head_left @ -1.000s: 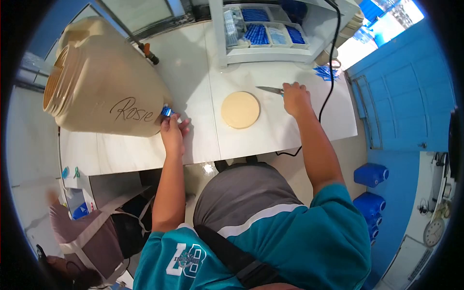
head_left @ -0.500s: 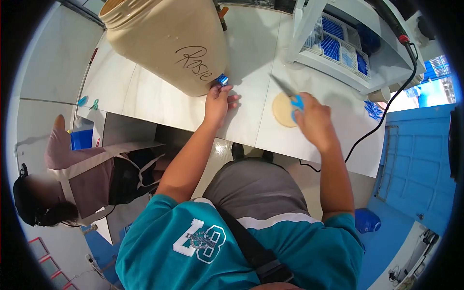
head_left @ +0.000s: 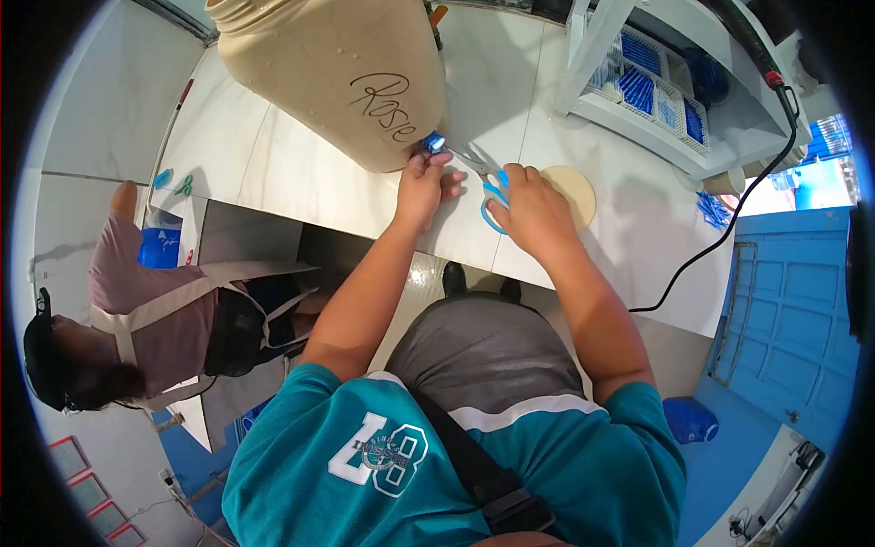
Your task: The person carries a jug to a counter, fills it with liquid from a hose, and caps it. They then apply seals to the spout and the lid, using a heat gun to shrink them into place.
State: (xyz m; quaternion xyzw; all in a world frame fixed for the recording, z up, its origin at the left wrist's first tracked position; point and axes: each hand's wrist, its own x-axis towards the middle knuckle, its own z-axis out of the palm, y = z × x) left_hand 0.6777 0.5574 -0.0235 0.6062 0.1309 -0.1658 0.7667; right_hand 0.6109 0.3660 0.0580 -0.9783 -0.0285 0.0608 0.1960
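Note:
My left hand (head_left: 421,193) is closed in a pinch on a small shiny blue piece (head_left: 433,142), close against the lower end of a large beige jug (head_left: 328,87) marked "Rosie". What the piece is cannot be made out. In my right hand (head_left: 540,211) is a pair of scissors (head_left: 492,193) with light-blue handles, my fingers in and around the loops. The blades point left and reach to the blue piece; whether they touch it is not clear. A round pale disc (head_left: 576,196) lies flat on the table, partly beneath my right hand.
A white cabinet (head_left: 592,68) at the back right holds baskets of blue packets (head_left: 636,88). A black cord (head_left: 700,255) crosses the table's right side near loose blue sticks (head_left: 713,210). Another person (head_left: 164,324) is at the left, near green scissors (head_left: 184,185).
My right hand has carried the scissors left from over the disc to the blue piece, uncovering more of the disc. My left hand keeps its pinch beside the jug.

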